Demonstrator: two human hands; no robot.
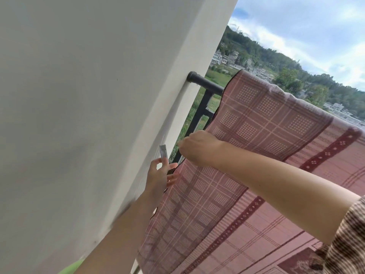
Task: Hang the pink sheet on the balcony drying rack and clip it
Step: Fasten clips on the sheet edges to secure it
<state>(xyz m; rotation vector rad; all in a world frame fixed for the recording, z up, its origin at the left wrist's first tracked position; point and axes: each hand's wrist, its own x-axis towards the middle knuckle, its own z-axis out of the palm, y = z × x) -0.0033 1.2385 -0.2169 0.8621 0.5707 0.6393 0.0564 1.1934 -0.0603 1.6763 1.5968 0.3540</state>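
Head view: pink sheet point(266, 119) hangs draped over the dark rail point(205, 84), right hand point(197, 149) pinching its near edge to steady it, while left hand point(160, 178) grips a metal clip point(163, 153) alongside, seemingly ready to fasten.

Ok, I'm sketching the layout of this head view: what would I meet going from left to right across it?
From the left: plain white wall → left hand holding a slim silver metal clip → right hand → pink checked fabric sheet → brown striped knit sleeve.
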